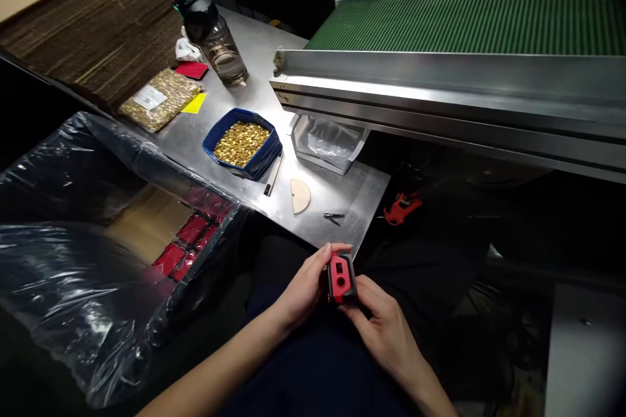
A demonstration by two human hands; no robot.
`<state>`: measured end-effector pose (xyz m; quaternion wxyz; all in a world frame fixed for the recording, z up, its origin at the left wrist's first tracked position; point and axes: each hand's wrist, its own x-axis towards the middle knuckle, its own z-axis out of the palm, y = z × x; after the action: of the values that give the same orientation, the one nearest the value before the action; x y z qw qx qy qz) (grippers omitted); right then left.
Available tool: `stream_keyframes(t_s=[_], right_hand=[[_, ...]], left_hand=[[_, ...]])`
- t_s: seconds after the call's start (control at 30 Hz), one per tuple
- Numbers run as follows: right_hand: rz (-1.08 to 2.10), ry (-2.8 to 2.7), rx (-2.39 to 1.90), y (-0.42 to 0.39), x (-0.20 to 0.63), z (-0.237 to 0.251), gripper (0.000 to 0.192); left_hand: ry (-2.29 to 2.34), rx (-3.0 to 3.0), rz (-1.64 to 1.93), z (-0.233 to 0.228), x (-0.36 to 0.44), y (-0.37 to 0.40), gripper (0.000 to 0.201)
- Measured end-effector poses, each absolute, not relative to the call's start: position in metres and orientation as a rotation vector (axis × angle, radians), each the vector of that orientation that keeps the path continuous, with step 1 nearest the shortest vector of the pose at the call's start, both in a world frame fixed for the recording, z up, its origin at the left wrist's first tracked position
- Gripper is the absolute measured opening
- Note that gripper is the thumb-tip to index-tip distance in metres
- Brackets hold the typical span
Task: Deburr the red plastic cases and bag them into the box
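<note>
Both hands hold a small red-and-black plastic casing (341,278) above my lap. A square opening and a round one show on its upward face. My left hand (308,283) grips its left side and top edge, thumb and fingers pressed to it. My right hand (382,319) pinches the lower right edge. Just beyond, on the metal table, lie a small black tool (334,216), a pale half-round disc (300,196) and a white pen-like stick (274,174). A blue tray (211,151) of small gold-coloured metal pieces stands behind them.
A carton lined with clear plastic (73,280) holds red pieces at left. The green conveyor belt (469,19) with its metal rail (440,104) juts over the table. A clear bin (327,159), water bottle (222,52), bag of gold pieces (161,101) and cardboard stack (98,26) stand around.
</note>
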<state>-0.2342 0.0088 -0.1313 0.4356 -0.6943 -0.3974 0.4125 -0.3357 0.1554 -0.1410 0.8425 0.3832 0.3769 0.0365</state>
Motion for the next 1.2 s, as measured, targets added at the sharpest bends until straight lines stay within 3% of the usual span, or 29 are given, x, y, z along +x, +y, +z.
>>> stream_keyframes(t_s=[0.33, 0.53, 0.7, 0.9, 1.2], right_hand=[[0.818, -1.098, -1.769, 0.005, -0.228, -0.141, 0.018], [0.98, -0.802, -1.7, 0.01, -0.229, -0.138, 0.01], [1.039, -0.553, -1.745, 0.02, -0.233, -0.14, 0.024], [1.098, -0.575, -1.742, 0.025, -0.235, -0.135, 0.027], [1.123, -0.413, -1.656, 0.025, -0.239, -0.133, 0.031]], left_hand=[[0.635, 1.107, 0.14, -0.141, -0.323, 0.169, 0.042], [0.641, 1.196, 0.08, -0.145, -0.324, 0.174, 0.041], [0.508, 1.216, 0.047, -0.147, -0.332, 0.172, 0.039], [0.622, 1.105, 0.04, -0.146, -0.333, 0.173, 0.028], [0.762, 0.826, 0.037, -0.148, -0.332, 0.168, 0.049]])
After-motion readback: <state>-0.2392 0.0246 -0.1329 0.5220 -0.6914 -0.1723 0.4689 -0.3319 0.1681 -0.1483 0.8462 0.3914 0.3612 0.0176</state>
